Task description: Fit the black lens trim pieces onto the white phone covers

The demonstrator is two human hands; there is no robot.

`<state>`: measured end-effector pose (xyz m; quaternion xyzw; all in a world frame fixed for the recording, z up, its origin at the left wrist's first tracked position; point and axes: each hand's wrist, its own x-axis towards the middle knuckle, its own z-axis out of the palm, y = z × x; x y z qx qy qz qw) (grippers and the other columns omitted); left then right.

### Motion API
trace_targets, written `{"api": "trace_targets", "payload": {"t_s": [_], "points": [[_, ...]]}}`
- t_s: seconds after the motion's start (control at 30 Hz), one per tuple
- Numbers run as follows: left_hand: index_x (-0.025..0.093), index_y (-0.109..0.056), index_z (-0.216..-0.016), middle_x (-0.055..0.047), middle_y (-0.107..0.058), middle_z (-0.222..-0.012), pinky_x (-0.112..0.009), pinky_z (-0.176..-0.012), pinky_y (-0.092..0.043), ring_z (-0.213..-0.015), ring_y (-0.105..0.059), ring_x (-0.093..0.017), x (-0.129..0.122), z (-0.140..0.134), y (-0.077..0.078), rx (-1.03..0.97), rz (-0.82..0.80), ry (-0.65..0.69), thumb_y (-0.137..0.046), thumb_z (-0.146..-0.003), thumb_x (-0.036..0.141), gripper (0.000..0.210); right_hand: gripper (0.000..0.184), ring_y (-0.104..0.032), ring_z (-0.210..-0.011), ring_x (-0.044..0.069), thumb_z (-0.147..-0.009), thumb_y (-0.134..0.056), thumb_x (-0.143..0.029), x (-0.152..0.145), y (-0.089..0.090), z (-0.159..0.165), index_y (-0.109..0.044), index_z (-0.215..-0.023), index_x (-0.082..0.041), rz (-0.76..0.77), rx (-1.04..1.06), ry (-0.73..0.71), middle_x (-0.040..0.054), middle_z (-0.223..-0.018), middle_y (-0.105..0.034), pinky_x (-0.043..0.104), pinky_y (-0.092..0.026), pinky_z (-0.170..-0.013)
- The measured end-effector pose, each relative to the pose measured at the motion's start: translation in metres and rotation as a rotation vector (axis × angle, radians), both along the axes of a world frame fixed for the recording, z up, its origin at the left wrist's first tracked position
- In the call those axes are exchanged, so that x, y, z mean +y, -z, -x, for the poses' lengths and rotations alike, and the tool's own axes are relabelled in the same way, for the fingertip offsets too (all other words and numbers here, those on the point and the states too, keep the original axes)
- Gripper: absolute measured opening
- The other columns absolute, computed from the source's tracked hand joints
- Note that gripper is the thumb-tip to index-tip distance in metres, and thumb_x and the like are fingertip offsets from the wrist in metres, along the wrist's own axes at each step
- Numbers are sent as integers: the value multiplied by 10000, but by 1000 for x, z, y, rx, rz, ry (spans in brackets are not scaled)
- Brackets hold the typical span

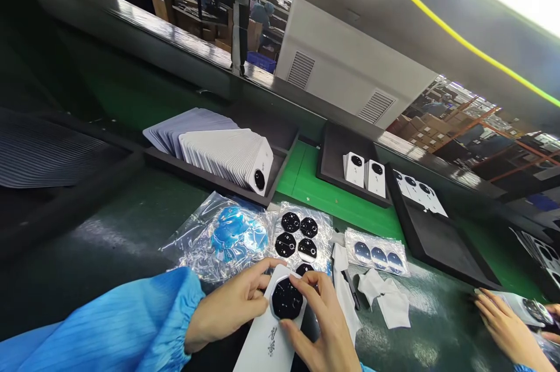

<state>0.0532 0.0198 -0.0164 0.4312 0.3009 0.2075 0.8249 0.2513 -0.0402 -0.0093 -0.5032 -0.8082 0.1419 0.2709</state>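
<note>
A white phone back cover (pixel 262 340) lies tilted in front of me, with dark lettering on its lower part. On its upper part sits a round black camera lens cover (pixel 287 298). My left hand (pixel 234 302) is closed on the upper left edge of the back cover. With thumb and forefinger, my right hand (pixel 321 319) grips the lens cover at its rim. Just beyond my hands, a clear plastic sheet (pixel 326 223) carries several more black lens covers (pixel 286 244). Left of it lies a clear bag with blue film pieces (pixel 234 232).
A black tray (pixel 210 178) holds a fanned stack of white back covers (pixel 223 153). Farther right are two more trays (pixel 345 176) (pixel 446 244) with covers. White cloths (pixel 394 305), a dark slim tool (pixel 351 290) and a bagged lens strip (pixel 378 252) lie nearby. A co-worker's hand (pixel 507 325) is at right.
</note>
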Motion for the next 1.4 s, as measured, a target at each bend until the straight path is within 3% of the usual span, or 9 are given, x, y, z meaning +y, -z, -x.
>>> {"api": "trace_targets", "payload": {"t_s": [0.37, 1.07, 1.4], "points": [[242, -454, -1268, -42, -661, -1048, -331, -836, -437, -940, -614, -219, 2, 1, -1, -7, -17, 15, -618, -660, 266, 631, 590, -604, -953, 196, -732, -617, -72, 4, -8, 7, -510, -1278, -268, -13, 45, 25, 57, -1043, -560, 296, -545, -822], [234, -423, -1307, -56, -655, -1118, -305, -786, -463, -978, -624, -229, 0, 0, 1, -25, 23, 12, -630, -657, 246, 682, 591, -592, -954, 191, -743, -623, -48, 2, -9, 7, -506, -1281, -260, 5, 40, 33, 62, -1061, -536, 304, -553, -802], [214, -387, -1352, -63, -652, -1139, -293, -776, -466, -934, -627, -203, 0, 0, 2, -8, 11, 32, -630, -681, 278, 716, 630, -574, -911, 188, -735, -640, 16, 3, -12, 10, -477, -1290, -233, 117, 4, 26, 68, -1033, -497, 313, -566, -772]]}}
